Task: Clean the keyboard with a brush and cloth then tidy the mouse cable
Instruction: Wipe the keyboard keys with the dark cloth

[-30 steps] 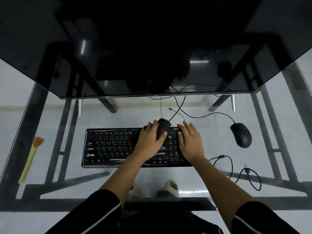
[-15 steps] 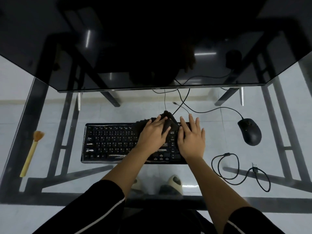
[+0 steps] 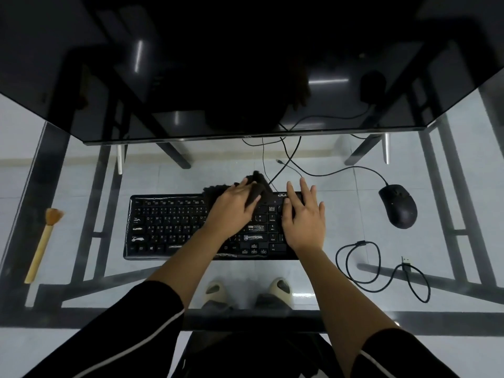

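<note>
A black keyboard (image 3: 169,227) lies on the glass desk (image 3: 341,203) in front of me. My left hand (image 3: 231,208) presses a dark cloth (image 3: 256,184) onto the keyboard's top edge, with the fingers partly curled round it. On the number pad at the keyboard's right end my right hand (image 3: 305,216) rests flat with its fingers spread. A black mouse (image 3: 398,209) sits to the right, its cable (image 3: 335,173) running back toward the monitor. At the far left lies a wooden brush (image 3: 43,244) with tan bristles.
A large dark monitor (image 3: 245,77) overhangs the back of the desk. A loose coiled cable with a USB plug (image 3: 381,268) lies at the right front. The black desk frame and my sandalled feet show through the glass.
My left hand has pushed the cloth up to the keyboard's top edge. My right hand has spread its fingers flat on the number pad.
</note>
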